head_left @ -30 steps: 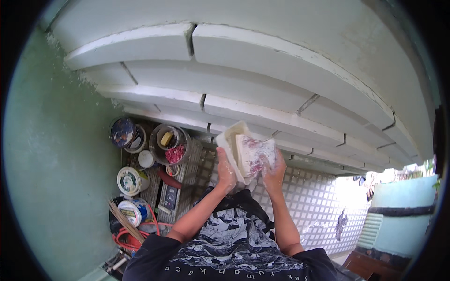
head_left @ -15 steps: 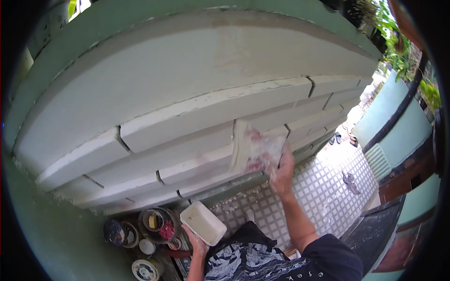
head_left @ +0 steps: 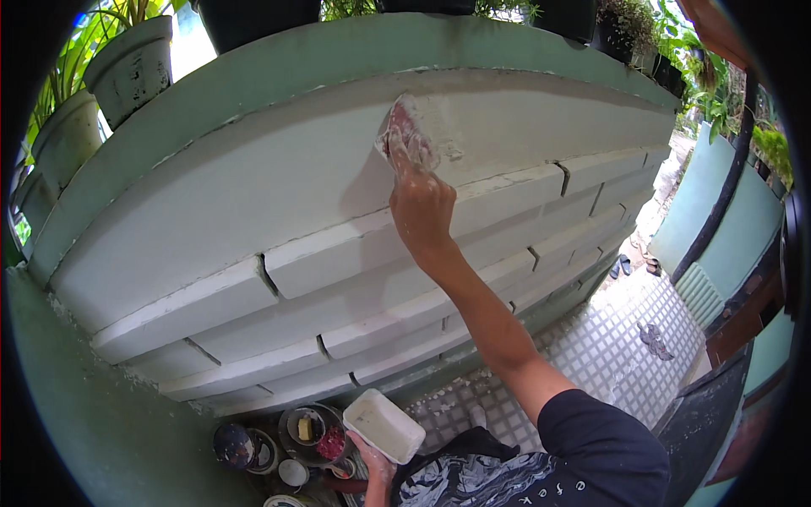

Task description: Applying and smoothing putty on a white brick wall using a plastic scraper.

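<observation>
My right hand [head_left: 424, 207] is raised to the upper part of the white wall [head_left: 253, 169]. Its fingers grip a flat, reddish spreader [head_left: 404, 122] smeared with white paste. The spreader lies against the wall, beside a damp-looking patch with a raised smear of paste [head_left: 454, 150]. Low down, my left hand [head_left: 374, 462] holds a white rectangular tub [head_left: 412, 445] by its side. Whitish residue coats the inside of the tub. Both hands have white paste on the skin.
Below the smooth band, the wall has protruding brick-like courses [head_left: 338, 253]. Potted plants [head_left: 131, 68] stand above the green ledge [head_left: 279, 63]. Buckets and a basin [head_left: 291, 439] crowd the lower left. A dark cloth [head_left: 654, 340] lies on the tiled floor [head_left: 608, 359].
My right hand has swung up and left with the spreader, from in front of the brick courses to the upper wall. The view has shifted upward; my left hand still holds the tub.
</observation>
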The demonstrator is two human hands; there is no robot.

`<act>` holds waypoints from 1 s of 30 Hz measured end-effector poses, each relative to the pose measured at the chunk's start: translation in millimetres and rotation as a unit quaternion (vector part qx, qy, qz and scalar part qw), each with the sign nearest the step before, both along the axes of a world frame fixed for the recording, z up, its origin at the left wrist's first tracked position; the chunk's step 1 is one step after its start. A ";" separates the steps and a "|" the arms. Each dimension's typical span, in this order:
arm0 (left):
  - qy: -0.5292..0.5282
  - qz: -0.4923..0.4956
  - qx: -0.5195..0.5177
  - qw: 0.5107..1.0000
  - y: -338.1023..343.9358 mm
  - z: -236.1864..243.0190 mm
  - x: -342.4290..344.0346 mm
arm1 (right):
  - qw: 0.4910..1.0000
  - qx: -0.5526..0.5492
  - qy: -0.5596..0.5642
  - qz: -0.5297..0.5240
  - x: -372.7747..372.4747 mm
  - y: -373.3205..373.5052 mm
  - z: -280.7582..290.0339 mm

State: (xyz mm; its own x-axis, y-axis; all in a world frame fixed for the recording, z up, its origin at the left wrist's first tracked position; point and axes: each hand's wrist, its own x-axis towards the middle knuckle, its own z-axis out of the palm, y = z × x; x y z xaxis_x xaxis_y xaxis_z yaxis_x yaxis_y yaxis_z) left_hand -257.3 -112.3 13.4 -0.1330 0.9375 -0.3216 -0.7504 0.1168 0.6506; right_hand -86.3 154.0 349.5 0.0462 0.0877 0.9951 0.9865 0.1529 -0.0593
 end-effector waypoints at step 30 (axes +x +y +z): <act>-0.012 -0.012 -0.030 0.999 8.5 -14.2 -16.7 | 0.978 -0.143 0.094 0.122 -13.9 -31.6 10.6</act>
State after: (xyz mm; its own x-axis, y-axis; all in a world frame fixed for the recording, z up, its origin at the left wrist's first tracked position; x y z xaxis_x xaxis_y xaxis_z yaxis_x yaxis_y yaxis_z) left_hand -274.0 -103.8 -0.7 -0.1029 0.9189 -0.3809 -0.7617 0.1734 0.6242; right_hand -100.1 122.4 360.1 0.1681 0.3919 0.9045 0.8903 0.3336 -0.3099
